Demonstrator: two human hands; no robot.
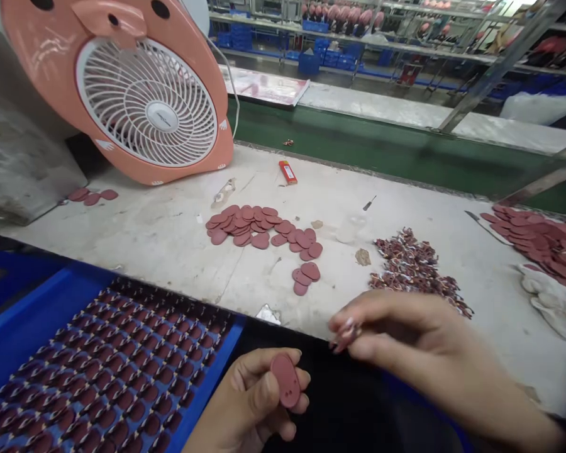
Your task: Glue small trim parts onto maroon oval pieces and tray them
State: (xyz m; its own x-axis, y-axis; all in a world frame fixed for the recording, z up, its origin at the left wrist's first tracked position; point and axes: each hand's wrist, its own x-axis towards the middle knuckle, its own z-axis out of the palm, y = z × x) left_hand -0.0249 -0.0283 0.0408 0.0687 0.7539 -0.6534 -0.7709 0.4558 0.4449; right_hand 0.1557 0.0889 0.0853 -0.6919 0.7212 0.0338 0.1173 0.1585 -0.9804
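Note:
Between the thumb and fingers of my left hand is a flat, oval, dark-pink disc with small holes near its lower end. My right hand, a little blurred, pinches a small dark-red figure-like piece with light parts; its exact kind I cannot make out. The two hands are apart, over the table's front edge. Behind my right hand lies a heap of similar small pieces. A spread of matching oval discs covers the middle of the table, with a few nearer the front edge.
A blue tray with rows of assembled pieces stands at lower left. An orange fan is at back left. A red lighter lies near the back edge. At right are more discs, a knife-like tool and a white cloth.

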